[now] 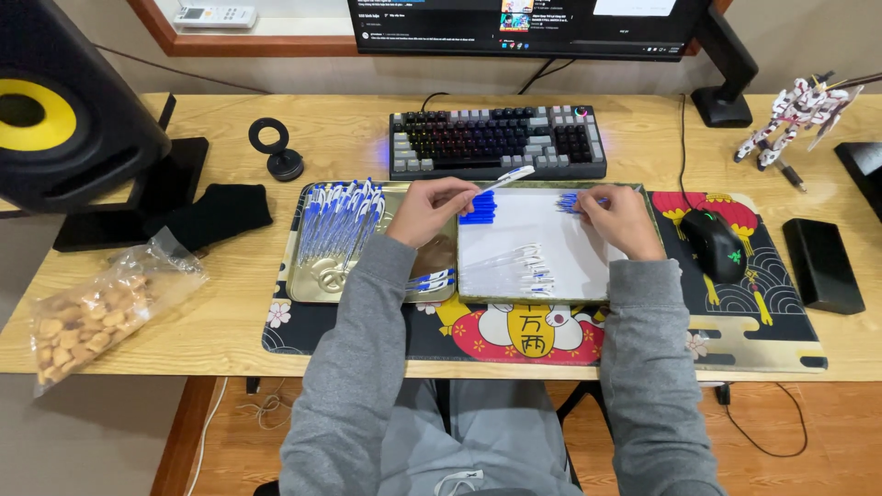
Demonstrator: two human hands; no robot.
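Note:
My left hand holds a white pen barrel slanted up over a white sheet on the desk mat. My right hand rests on the sheet's far right corner, fingers on a small pile of blue pen parts. A cluster of blue caps lies near the left hand. Several clear barrels lie on the near part of the sheet. A gold tray at the left carries a row of assembled blue-and-white pens.
A keyboard sits behind the sheet, a monitor above it. A black mouse and black box lie right; a robot figure far right. A speaker, black cloth and snack bag stand left.

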